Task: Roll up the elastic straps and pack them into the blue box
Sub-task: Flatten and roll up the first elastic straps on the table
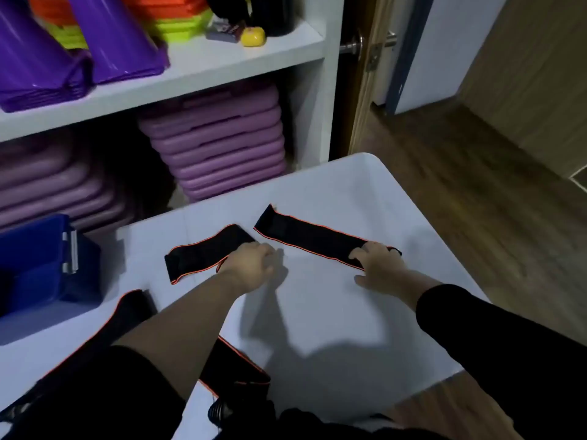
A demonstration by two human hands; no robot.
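Two flat black orange-edged elastic straps [313, 238] lie right of the blue plastic box [38, 265]; left hand [251, 265] pinches one [203, 254], right hand [379, 266] presses another (loosely). Slack rolls may spring open.

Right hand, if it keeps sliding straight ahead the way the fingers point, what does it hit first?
The right hand already rests on the near end of a strap; straight on, it would likely run along that strap.

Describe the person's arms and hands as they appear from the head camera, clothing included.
Both hands are bare: no gloves, rings or watch can be seen on the left hand or the right hand. Each arm wears a black sleeve. The left sleeve is pushed up, leaving the forearm bare; the right sleeve reaches further down the forearm. No markings show on either.
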